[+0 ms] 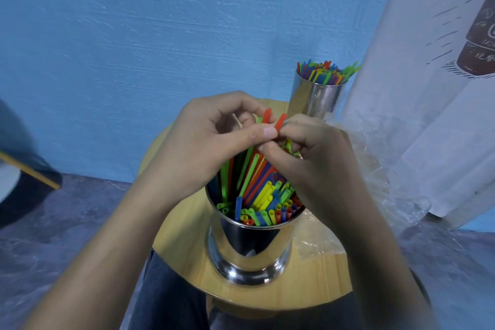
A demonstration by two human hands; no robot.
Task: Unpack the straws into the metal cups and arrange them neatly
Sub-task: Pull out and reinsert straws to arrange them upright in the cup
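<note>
Above the near cup [247, 246]: left hand [203, 142] and right hand [316, 158], each grip pinching straws [263, 195].
Far cup [316, 96]: behind the near cup.
Plastic wrap [375, 169]: right of it.

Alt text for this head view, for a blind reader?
Left hand and right hand pinch coloured straws above a straw-filled metal cup on a round wooden table. A second full cup stands behind, beside clear plastic wrapping.

Wooden table [187, 262], blue wall [134, 35], white curtain [428, 128]
</note>
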